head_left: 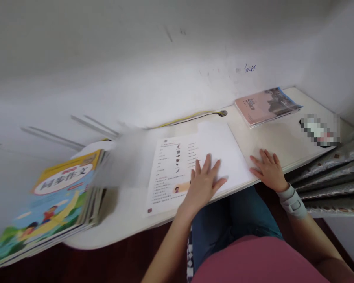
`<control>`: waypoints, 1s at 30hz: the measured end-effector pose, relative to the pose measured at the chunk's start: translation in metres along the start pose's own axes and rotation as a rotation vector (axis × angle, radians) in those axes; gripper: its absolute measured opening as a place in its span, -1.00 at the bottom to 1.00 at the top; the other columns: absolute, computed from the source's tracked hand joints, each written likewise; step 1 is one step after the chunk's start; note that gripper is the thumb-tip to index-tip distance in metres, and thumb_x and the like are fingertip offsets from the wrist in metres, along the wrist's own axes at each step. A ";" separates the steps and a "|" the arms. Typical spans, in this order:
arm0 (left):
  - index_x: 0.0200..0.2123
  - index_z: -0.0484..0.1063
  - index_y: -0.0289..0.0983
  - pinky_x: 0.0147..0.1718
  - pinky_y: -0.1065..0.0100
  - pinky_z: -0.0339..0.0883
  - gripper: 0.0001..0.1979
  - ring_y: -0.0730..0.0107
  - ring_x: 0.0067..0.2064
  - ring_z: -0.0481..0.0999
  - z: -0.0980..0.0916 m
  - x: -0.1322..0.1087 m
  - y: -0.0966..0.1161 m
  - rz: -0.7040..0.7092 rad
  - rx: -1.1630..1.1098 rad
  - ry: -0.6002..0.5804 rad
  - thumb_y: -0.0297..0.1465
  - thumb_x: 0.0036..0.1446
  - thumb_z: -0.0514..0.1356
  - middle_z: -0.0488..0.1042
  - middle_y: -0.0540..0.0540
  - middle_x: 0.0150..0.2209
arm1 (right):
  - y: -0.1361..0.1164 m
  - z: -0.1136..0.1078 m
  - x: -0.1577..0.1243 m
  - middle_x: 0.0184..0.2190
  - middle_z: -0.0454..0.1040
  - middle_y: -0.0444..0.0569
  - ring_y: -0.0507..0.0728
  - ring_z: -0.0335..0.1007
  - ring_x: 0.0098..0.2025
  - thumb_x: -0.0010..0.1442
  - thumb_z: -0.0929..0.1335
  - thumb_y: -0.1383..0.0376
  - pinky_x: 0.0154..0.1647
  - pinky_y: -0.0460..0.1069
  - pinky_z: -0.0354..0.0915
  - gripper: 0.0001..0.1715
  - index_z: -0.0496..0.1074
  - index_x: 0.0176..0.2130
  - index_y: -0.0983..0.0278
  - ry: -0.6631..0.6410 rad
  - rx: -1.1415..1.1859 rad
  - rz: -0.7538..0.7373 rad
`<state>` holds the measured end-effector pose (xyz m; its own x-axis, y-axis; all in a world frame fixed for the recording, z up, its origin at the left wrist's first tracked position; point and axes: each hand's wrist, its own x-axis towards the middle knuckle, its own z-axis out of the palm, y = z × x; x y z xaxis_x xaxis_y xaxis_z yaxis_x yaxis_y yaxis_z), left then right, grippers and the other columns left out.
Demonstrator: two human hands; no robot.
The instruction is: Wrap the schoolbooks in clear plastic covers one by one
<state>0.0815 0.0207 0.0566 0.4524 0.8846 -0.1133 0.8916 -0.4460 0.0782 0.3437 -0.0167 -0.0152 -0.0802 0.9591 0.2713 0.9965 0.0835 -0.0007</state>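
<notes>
My left hand (205, 180) lies flat with fingers spread, across the blank white paper (221, 145) and the edge of a printed worksheet (165, 169). The worksheet carries lines of text, a column of small pictures and a cartoon figure near its foot. Part of its right side is covered by the white paper and my hand. My right hand (268, 169), with a pale grey band on the wrist, rests at the desk's front edge just right of the white paper. Its fingers are spread and hold nothing.
Colourful books (56, 196) are stacked at the left. A pink-covered book (265, 106) lies at the back right, near a pixelated dark-edged object (320, 129). Yellow and black cables (188, 117) run along the wall into a desk hole. Patterned fabric (336, 169) hangs right of the white desk (120, 220).
</notes>
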 end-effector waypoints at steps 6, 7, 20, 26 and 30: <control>0.28 0.14 -0.26 0.26 -0.12 -0.08 -0.41 -0.09 0.38 -0.26 0.023 0.009 0.016 0.067 -0.032 0.046 -0.11 0.27 -0.05 -0.19 -0.27 0.39 | 0.007 -0.010 0.006 0.26 0.19 0.16 0.33 0.13 0.22 0.27 0.20 0.00 0.15 0.23 0.04 -0.47 0.36 0.14 0.10 -0.046 0.027 -0.012; 0.28 0.14 -0.25 0.25 -0.13 -0.06 -0.40 -0.14 0.37 -0.26 0.023 0.013 0.019 0.053 -0.041 0.041 -0.10 0.27 -0.05 -0.19 -0.25 0.39 | 0.008 -0.010 0.006 0.25 0.20 0.15 0.32 0.12 0.22 0.27 0.20 0.01 0.15 0.22 0.03 -0.47 0.36 0.14 0.11 -0.042 0.033 -0.023; 0.27 0.16 -0.23 0.19 -0.19 0.03 -0.42 -0.26 0.36 -0.21 0.036 0.025 0.029 0.022 0.002 0.138 -0.10 0.27 -0.04 -0.06 -0.22 0.37 | 0.011 -0.005 0.005 0.25 0.21 0.18 0.31 0.08 0.27 0.27 0.20 -0.01 0.21 0.24 -0.01 -0.43 0.34 0.16 0.16 -0.037 0.026 -0.038; 0.23 0.24 -0.27 0.19 -0.23 0.00 -0.44 -0.28 0.35 -0.16 0.041 0.025 0.033 0.037 0.027 0.196 -0.12 0.27 -0.03 0.03 -0.25 0.34 | 0.013 -0.005 0.005 0.27 0.18 0.16 0.32 0.06 0.28 0.27 0.20 -0.02 0.21 0.24 -0.01 -0.42 0.32 0.18 0.14 -0.059 0.024 -0.047; 0.22 0.26 -0.25 0.23 -0.19 -0.06 -0.47 -0.22 0.36 -0.17 0.043 0.020 0.029 0.082 0.030 0.179 -0.13 0.28 -0.04 0.07 -0.17 0.33 | 0.015 -0.004 0.006 0.28 0.16 0.18 0.34 0.06 0.28 0.27 0.19 -0.03 0.20 0.25 0.00 -0.41 0.32 0.18 0.14 -0.088 0.028 -0.059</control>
<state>0.1171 0.0198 0.0137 0.5150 0.8543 0.0706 0.8535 -0.5187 0.0500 0.3582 -0.0111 -0.0095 -0.1417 0.9722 0.1863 0.9890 0.1469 -0.0144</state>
